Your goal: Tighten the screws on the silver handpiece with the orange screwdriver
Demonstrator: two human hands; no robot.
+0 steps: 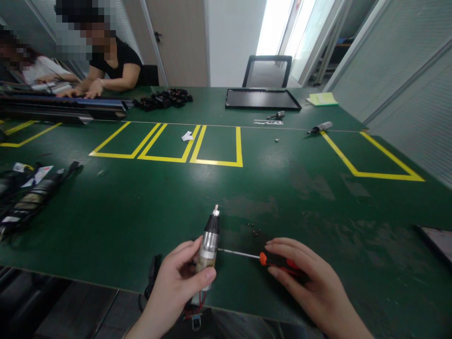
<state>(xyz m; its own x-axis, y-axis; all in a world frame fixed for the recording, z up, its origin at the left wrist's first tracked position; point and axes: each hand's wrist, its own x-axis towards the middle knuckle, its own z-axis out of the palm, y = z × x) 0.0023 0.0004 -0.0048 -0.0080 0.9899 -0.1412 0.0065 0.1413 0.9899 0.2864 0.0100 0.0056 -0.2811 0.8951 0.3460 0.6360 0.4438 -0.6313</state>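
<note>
Near the table's front edge, my left hand [180, 280] is closed around a cylindrical electric tool [209, 245] with a black collar and a metal tip pointing away from me. Red wires and a small part hang from its lower end. To the right, my right hand [309, 278] holds the red and black handle of a screwdriver [243, 254]. The shaft points left, its tip at the side of the tool's metal body; whether it sits in a screw is too small to tell. Several small screws [254, 232] lie just beyond the screwdriver.
Wired tools [33, 197] lie at the left. Farther back are yellow tape outlines [217, 163], a black tray [263, 99], black parts [164, 99] and a metal tool [320, 127]. Two people sit at the far left. A dark flat device [438, 242] rests at the right edge.
</note>
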